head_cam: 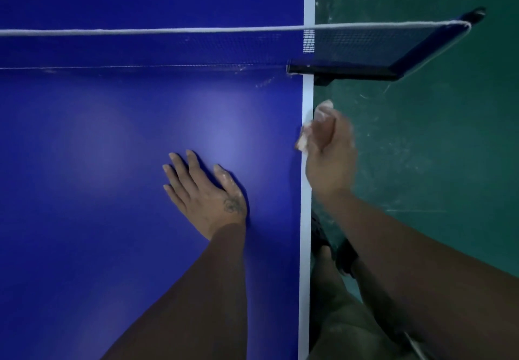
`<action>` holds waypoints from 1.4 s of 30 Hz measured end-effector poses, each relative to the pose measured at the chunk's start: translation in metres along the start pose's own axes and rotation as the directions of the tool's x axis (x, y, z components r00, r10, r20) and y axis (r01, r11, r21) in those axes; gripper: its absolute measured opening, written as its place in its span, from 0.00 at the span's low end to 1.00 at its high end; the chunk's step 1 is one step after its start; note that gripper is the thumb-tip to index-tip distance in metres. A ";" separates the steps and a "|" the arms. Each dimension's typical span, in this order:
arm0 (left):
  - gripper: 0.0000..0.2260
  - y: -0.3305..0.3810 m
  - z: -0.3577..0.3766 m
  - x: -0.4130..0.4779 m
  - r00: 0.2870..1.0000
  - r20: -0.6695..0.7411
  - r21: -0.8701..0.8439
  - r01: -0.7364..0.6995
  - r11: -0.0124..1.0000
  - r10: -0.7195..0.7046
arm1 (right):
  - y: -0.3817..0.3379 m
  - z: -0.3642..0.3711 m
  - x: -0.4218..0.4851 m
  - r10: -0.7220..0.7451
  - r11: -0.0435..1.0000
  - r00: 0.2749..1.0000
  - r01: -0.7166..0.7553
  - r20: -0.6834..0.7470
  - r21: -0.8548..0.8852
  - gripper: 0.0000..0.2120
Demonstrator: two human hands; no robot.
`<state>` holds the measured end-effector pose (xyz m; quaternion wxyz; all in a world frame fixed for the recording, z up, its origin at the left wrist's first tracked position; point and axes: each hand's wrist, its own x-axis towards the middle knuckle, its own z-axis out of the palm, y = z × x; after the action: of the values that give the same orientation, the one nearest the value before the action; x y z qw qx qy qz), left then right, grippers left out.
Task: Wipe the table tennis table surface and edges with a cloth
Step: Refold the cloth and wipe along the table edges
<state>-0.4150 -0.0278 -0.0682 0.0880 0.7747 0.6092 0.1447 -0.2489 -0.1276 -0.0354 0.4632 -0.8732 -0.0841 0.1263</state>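
From the head view, the left hand [203, 194] lies flat on the blue table-tennis bench [84, 149], fingers [193, 163] straight and spread, holding nothing. The right hand [328, 149], slightly blurred, curls around a pale cloth [302, 138] pressed against the white edge stripe [305, 233], just short of the net [168, 48] and its black clamp [342, 71]. Green floor [435, 163] lies beyond the edge.
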 end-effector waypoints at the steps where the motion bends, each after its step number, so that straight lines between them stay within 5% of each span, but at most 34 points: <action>1: 0.25 0.000 0.000 -0.001 1.000 0.000 0.004 0.003 1.000 -0.003 | -0.004 0.000 0.007 -0.086 0.996 0.996 0.086 -0.037 0.009 0.14; 5: 0.25 0.001 -0.001 0.000 1.000 0.010 0.011 0.013 1.000 -0.013 | -0.027 0.026 0.012 -0.475 0.863 0.861 0.496 0.182 -0.096 0.14; 13: 0.25 -0.003 0.004 0.001 1.000 -0.001 0.034 0.014 0.999 -0.013 | -0.085 0.104 0.027 -0.486 0.576 0.628 0.753 0.608 -0.317 0.34; 19: 0.25 -0.001 0.004 0.001 1.000 -0.004 0.032 0.014 0.999 -0.014 | -0.094 0.114 0.066 -0.453 0.446 0.677 0.735 0.580 -0.510 0.30; 24: 0.25 -0.001 0.003 0.002 1.000 0.001 0.032 0.017 0.999 -0.017 | -0.069 0.083 0.060 -0.429 0.520 0.776 0.631 0.463 -0.575 0.26; 30: 0.25 0.000 0.000 0.001 1.000 0.010 0.026 0.018 1.000 -0.018 | -0.031 0.030 0.056 -0.410 0.556 0.803 0.595 0.431 -0.580 0.20; 36: 0.26 0.001 -0.001 0.002 0.999 0.022 0.025 0.024 0.999 -0.024 | -0.018 -0.010 0.073 -0.270 0.702 0.941 0.338 0.205 -0.627 0.18; 42: 0.27 0.004 -0.006 -0.002 0.999 0.041 0.028 0.025 0.999 -0.027 | -0.029 -0.027 0.042 -0.335 0.677 0.885 0.465 0.323 -0.571 0.22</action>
<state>-0.4133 -0.0306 -0.0610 0.0919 0.7707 0.6192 0.1188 -0.2011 -0.1221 -0.0030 0.1473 -0.9204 -0.3556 0.0689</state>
